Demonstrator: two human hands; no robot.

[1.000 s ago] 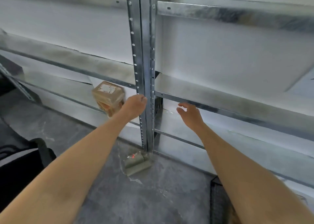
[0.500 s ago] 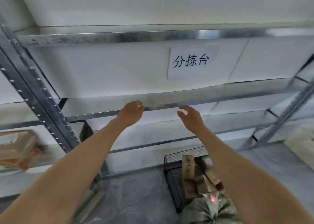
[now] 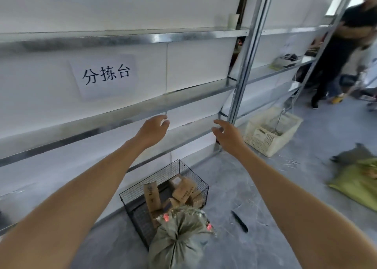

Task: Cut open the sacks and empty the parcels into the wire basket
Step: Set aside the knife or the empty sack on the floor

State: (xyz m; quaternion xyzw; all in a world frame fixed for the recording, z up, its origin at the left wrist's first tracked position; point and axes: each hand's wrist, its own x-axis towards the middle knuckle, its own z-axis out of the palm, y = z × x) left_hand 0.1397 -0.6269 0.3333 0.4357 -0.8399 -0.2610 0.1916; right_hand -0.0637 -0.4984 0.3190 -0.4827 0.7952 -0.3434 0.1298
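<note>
A black wire basket (image 3: 191, 171) stands on the grey floor against the metal shelving, with several brown cardboard parcels (image 3: 183, 189) inside. A grey-green woven sack (image 3: 177, 240), tied at the neck, leans on the basket's near side. A black cutter (image 3: 239, 221) lies on the floor to the right of the basket. Both my arms are stretched forward, high above the basket. My left hand (image 3: 154, 131) holds nothing, its fingers loosely curled. My right hand (image 3: 226, 134) is empty with fingers apart. A yellow-green sack (image 3: 355, 184) lies on the floor at the right.
Metal shelving (image 3: 142, 107) with a paper sign (image 3: 105, 75) runs along the white wall. A white plastic crate (image 3: 271, 131) sits on the floor by the shelf post. A person in dark clothes (image 3: 344, 42) stands at the far right.
The view has swung to the right along the shelving, bringing the crate, yellow-green sack and person into sight. Both hands stay raised and empty.
</note>
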